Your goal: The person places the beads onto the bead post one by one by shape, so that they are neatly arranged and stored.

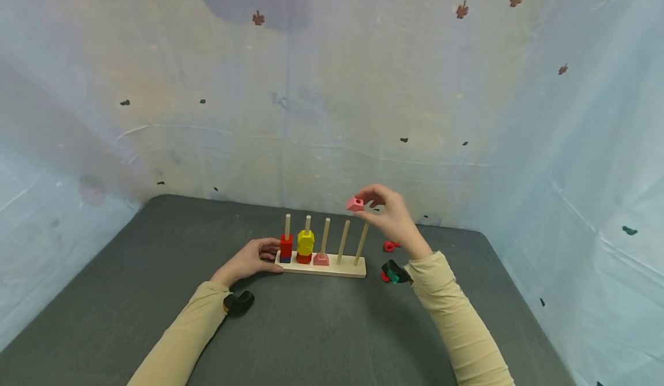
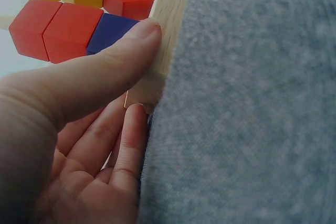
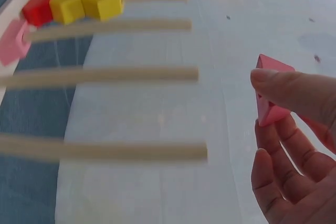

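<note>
A wooden peg stand (image 1: 339, 268) with several upright pegs rests on the table. My left hand (image 1: 254, 257) holds its left end, thumb on the front edge and fingers around the end. In the left wrist view, the thumb lies by a blue block (image 2: 111, 33) with red blocks (image 2: 71, 32) stacked on it. Above the stand's right side, my right hand (image 1: 386, 210) pinches a pink trapezoid-shaped block (image 1: 355, 204) with a hole through it. Another pink block (image 1: 321, 260) sits low on the middle peg. Yellow hexagonal blocks (image 1: 305, 242) top a red one on the second peg.
Red pieces (image 1: 389, 246) lie on the dark table (image 1: 311, 328) right of the stand, and one more red piece (image 1: 385, 276) is partly behind the right wrist strap (image 1: 395, 271). A pale patterned sheet (image 1: 332, 115) hangs behind and beside the table.
</note>
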The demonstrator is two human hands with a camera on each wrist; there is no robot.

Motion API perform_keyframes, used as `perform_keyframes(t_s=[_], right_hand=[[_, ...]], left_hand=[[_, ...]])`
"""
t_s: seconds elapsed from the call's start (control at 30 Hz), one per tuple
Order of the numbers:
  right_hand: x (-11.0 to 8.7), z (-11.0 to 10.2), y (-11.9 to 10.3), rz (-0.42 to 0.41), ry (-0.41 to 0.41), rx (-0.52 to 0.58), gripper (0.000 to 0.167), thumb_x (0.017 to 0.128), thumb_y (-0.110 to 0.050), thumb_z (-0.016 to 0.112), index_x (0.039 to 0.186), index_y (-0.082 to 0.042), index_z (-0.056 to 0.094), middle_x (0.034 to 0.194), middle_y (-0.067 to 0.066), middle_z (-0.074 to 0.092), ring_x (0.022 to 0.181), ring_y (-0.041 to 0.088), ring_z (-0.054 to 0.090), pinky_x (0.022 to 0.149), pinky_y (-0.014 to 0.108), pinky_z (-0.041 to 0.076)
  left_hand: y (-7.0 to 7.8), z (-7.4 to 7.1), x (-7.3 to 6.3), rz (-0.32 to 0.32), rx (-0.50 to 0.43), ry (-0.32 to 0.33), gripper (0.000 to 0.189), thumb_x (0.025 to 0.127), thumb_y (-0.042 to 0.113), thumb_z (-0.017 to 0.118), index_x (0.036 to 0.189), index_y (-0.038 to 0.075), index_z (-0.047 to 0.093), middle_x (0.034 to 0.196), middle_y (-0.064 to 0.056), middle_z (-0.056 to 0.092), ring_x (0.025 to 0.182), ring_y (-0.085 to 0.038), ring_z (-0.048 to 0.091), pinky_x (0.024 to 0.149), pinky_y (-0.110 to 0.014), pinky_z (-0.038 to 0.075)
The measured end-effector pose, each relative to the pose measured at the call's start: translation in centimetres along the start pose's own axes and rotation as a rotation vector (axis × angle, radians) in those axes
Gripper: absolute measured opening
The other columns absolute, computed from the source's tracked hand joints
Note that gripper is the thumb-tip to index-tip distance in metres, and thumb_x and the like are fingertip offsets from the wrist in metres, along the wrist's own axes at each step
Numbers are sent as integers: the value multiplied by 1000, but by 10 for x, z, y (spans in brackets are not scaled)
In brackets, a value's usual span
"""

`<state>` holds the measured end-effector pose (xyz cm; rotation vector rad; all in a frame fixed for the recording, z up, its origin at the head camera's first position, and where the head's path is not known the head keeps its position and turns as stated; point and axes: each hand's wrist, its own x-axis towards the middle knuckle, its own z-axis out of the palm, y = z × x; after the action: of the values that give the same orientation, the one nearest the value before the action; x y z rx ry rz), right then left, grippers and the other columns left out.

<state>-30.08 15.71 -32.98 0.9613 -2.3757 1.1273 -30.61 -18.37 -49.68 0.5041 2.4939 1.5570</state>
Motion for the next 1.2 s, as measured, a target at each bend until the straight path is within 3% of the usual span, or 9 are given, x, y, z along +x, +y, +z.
perform_keyframes(t_s=[0.13, 0.3, 0.47, 0.63, 0.9, 1.2], right_hand=[[7, 14, -7, -34, -37, 28, 34, 79, -8, 79, 109, -10, 64, 102, 0, 64, 91, 27, 60, 76, 39, 51], [13, 30, -11, -45, -75, 30, 32, 79, -8, 79, 108, -11, 64, 100, -2, 63, 90, 21, 60, 76, 39, 52], [13, 44, -11, -4, -100, 60, 33, 79, -3, 78, 107, -9, 64, 101, -1, 63, 89, 14, 60, 79, 39, 53], [10, 52, -11, 48, -127, 102, 33, 80, -1, 77, 109, -7, 64, 102, 1, 63, 90, 16, 60, 81, 36, 54], [7, 58, -13, 143, -100, 185, 32, 82, 0, 75, 111, -6, 64, 104, 5, 63, 92, 21, 62, 82, 36, 54], [2, 64, -15, 200, -60, 307, 36, 84, 0, 72, 119, 1, 61, 117, 19, 58, 99, 34, 61, 82, 46, 53]], left_hand=[[2, 0, 1, -5, 0, -2, 71, 72, 25, 85, 132, 5, 54, 128, -13, 57, 108, -25, 57, 94, -43, 47], [4, 1, 1, 2, -1, 2, 71, 72, 24, 85, 132, 4, 54, 128, -13, 57, 109, -25, 57, 94, -43, 47], [5, 1, 1, 17, -4, 4, 69, 72, 23, 85, 131, 5, 55, 127, -12, 58, 110, -25, 56, 94, -42, 47], [4, 1, 1, 10, -10, -5, 71, 72, 24, 86, 132, 4, 54, 128, -13, 57, 109, -25, 57, 93, -42, 47], [2, 0, -1, 9, -4, -4, 70, 72, 24, 85, 132, 4, 54, 128, -13, 57, 110, -26, 56, 93, -42, 47], [1, 0, -1, -9, -24, -1, 71, 71, 23, 86, 132, 4, 54, 127, -12, 58, 110, -25, 57, 93, -41, 48]])
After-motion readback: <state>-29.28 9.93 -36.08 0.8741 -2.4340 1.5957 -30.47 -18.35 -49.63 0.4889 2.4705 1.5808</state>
